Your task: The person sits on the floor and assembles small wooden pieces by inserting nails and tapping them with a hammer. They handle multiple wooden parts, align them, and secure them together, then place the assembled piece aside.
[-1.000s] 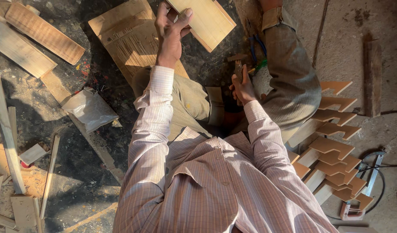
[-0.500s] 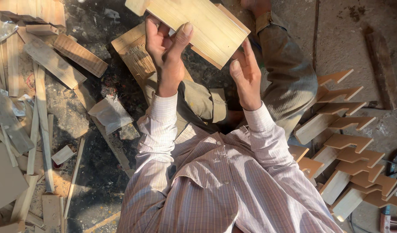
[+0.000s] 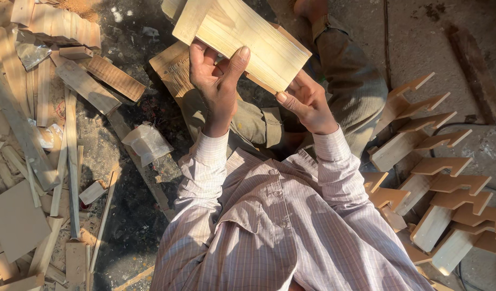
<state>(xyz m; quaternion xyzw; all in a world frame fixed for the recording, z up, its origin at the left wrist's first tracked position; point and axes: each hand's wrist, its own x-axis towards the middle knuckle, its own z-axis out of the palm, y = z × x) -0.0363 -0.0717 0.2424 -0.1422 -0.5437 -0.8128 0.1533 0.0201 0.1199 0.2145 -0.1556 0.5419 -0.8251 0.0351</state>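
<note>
Both hands are now closed on one pale board (image 3: 242, 40) — a second ago only the left hand (image 3: 218, 81) was raised. The board is gripped by the left, its lower edge steadied by the right hand (image 3: 307, 105) — lifted above another board (image 3: 172, 67), apparently for inspection.

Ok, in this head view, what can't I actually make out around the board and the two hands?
- The pale wooden board: its underside faces away, and its far corner is cut off by the top edge.
- Left hand: most fingers are hidden behind the board; only the thumb lies on its face.
- Right hand: its fingertips are hidden under the board's lower edge.
- The flat board on the ground: largely covered by the held board and the left hand.
</note>
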